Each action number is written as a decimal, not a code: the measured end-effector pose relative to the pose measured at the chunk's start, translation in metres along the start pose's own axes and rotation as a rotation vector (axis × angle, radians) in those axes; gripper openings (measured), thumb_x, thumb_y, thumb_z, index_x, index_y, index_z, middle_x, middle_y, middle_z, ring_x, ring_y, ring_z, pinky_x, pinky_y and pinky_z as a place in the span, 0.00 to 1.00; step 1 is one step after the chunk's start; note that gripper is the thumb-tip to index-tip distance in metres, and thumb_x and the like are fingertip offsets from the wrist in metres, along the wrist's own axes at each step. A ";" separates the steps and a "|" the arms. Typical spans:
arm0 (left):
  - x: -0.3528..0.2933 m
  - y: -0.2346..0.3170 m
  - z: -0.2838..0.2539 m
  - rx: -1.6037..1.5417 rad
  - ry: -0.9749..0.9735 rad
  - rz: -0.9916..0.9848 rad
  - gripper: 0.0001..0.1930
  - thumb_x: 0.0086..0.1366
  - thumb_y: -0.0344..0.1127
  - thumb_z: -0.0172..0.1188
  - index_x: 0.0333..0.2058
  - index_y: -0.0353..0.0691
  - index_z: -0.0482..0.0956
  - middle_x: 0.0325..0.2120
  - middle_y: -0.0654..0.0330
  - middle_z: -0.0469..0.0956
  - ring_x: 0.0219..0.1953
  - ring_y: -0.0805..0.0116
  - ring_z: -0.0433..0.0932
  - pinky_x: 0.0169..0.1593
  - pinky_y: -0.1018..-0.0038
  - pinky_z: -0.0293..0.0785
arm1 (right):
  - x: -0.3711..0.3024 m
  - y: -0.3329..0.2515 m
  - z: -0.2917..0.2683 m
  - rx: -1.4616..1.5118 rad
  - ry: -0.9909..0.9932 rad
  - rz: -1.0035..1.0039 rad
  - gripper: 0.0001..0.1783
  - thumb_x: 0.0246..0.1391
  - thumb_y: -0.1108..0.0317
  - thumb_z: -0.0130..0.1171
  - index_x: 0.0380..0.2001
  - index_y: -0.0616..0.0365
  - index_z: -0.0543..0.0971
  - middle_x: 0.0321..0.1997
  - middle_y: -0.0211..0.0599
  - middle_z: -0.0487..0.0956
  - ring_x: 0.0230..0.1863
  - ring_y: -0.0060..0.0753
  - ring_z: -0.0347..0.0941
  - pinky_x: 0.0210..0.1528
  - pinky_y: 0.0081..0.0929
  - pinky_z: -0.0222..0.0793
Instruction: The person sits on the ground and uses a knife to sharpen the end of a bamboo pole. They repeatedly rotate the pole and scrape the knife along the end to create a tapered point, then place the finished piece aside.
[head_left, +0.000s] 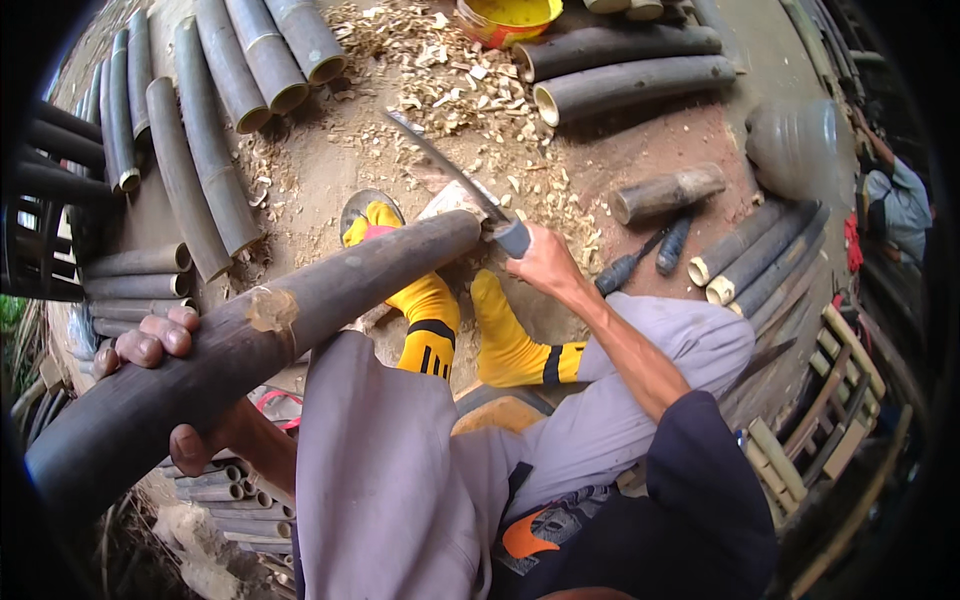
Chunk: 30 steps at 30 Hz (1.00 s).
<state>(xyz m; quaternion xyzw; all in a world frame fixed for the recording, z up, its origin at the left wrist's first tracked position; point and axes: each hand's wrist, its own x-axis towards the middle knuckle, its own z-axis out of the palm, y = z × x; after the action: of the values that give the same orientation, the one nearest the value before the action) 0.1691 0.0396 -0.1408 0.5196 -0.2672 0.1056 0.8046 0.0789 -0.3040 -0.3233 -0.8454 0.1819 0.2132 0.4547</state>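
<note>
A thick dark bamboo pole [370, 262] slants across from the lower left to the middle, passing over my left knee. My left hand [160, 340] is wrapped round its near part, fingers over the far side and thumb on the near side. A pale scraped patch marks the pole at a joint. My right hand [550, 262] is closed round the grey handle of a machete [445, 165], beside the pole's far end. The long blade points away to the upper left. Whether the blade touches the pole's end I cannot tell.
My feet in yellow socks [427, 305] are close below the pole's far end. Wood chips [450, 75] litter the ground. Cut bamboo lengths [200, 150] lie around, with a short piece [668, 192] at right. A yellow tub [508, 18] stands beyond; another person [900, 205] is far right.
</note>
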 end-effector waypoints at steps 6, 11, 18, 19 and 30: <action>-0.031 -0.045 0.012 0.294 0.381 -0.198 0.26 0.54 0.35 0.54 0.51 0.32 0.64 0.43 0.48 0.73 0.46 0.55 0.73 0.56 0.62 0.65 | -0.010 0.010 0.033 0.329 0.163 -0.083 0.18 0.38 0.73 0.62 0.37 0.65 0.75 0.22 0.35 0.76 0.22 0.26 0.73 0.25 0.25 0.69; -0.039 -0.089 -0.020 -0.088 0.951 -0.382 0.21 0.54 0.40 0.61 0.43 0.35 0.69 0.35 0.52 0.75 0.40 0.57 0.76 0.50 0.58 0.73 | -0.027 0.030 0.043 0.389 0.187 -0.028 0.09 0.41 0.76 0.59 0.24 0.59 0.68 0.14 0.29 0.71 0.11 0.22 0.67 0.13 0.21 0.61; -0.088 -0.119 -0.093 -0.147 1.454 -0.370 0.19 0.51 0.37 0.67 0.37 0.34 0.71 0.30 0.56 0.75 0.31 0.61 0.78 0.39 0.62 0.78 | -0.034 0.018 0.031 0.308 0.204 -0.003 0.10 0.42 0.75 0.60 0.22 0.59 0.68 0.12 0.30 0.70 0.10 0.22 0.66 0.12 0.20 0.59; -0.098 -0.124 -0.100 -0.142 1.501 -0.391 0.21 0.50 0.35 0.68 0.39 0.32 0.71 0.30 0.56 0.75 0.32 0.63 0.78 0.38 0.64 0.79 | -0.034 0.016 0.031 0.305 0.196 -0.011 0.10 0.42 0.75 0.60 0.22 0.59 0.68 0.12 0.30 0.70 0.10 0.21 0.65 0.12 0.20 0.59; -0.138 -0.142 -0.131 0.640 1.464 -0.493 0.28 0.51 0.34 0.67 0.49 0.36 0.66 0.42 0.54 0.68 0.42 0.64 0.68 0.49 0.67 0.66 | -0.046 -0.004 0.038 0.260 0.162 -0.036 0.11 0.44 0.75 0.62 0.24 0.58 0.67 0.11 0.31 0.70 0.09 0.21 0.64 0.10 0.20 0.55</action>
<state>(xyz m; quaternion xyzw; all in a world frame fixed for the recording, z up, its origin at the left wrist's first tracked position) 0.1596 0.1096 -0.3680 0.5669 0.4871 0.3083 0.5885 0.0343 -0.2651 -0.3151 -0.7969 0.2291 0.1106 0.5479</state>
